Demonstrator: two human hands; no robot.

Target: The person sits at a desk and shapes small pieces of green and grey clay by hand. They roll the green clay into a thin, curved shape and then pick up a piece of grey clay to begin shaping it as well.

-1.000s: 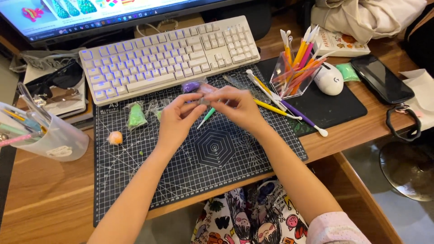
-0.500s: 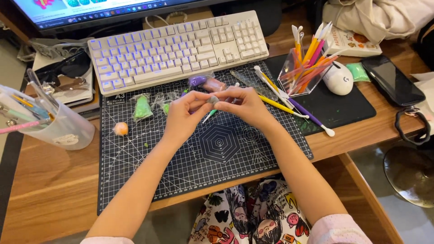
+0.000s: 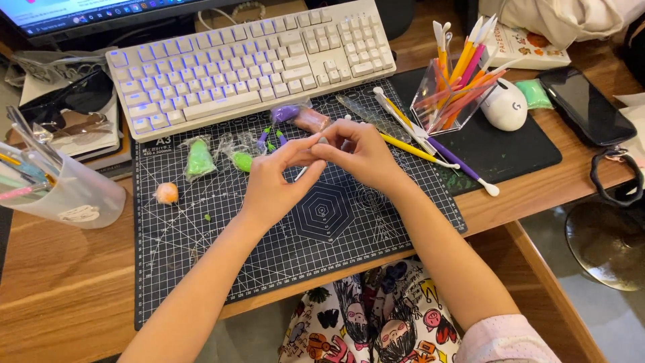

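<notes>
My left hand (image 3: pixel 277 180) and my right hand (image 3: pixel 361 156) meet fingertip to fingertip above the black gridded cutting mat (image 3: pixel 201 269). Together they pinch a small grey piece (image 3: pixel 323 140), mostly hidden by the fingers. A thin pale tool end (image 3: pixel 299 174) peeks out under my left thumb. Just beyond the hands lie a purple clay lump (image 3: pixel 285 112), a pinkish lump in wrap (image 3: pixel 313 121) and small green and purple bits (image 3: pixel 270 139).
Wrapped green clay (image 3: pixel 199 158), a green ball (image 3: pixel 242 161) and an orange ball (image 3: pixel 166 193) sit on the mat's left. A white keyboard (image 3: pixel 248 60) lies behind. A clear tool holder (image 3: pixel 450 94), loose sculpting tools (image 3: pixel 430 151), a mouse (image 3: pixel 504 106), a phone (image 3: pixel 586 104) and a plastic cup (image 3: pixel 67 195) surround it.
The view has shifted a little. Both hands stay pressed together over the mat, and the green-tipped tool seen below the fingers earlier is now almost hidden.
</notes>
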